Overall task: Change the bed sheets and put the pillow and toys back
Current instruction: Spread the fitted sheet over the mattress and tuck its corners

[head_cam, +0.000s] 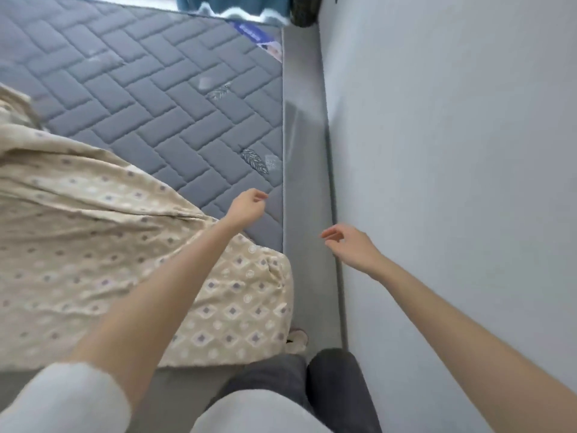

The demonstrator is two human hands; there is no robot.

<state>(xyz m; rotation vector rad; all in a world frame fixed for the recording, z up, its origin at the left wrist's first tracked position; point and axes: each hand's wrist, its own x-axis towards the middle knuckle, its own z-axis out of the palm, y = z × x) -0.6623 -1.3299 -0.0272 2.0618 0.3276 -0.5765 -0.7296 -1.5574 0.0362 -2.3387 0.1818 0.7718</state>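
A beige sheet (93, 245) with a small diamond print lies bunched over the near left part of a bare grey quilted mattress (156, 104). Its corner covers the mattress's near right corner. My left hand (246, 207) hovers over the mattress's right edge, just past the sheet, fingers loosely curled and holding nothing. My right hand (346, 245) hangs over the grey bed frame (306, 182) beside the wall, fingers relaxed and empty.
A pale grey wall (452, 151) runs along the right side, close to the bed frame. Teal fabric (231, 7) and a dark object (303, 14) sit beyond the mattress's far end. A small light object (296, 339) lies by the sheet's corner. My dark-trousered legs (312, 385) are below.
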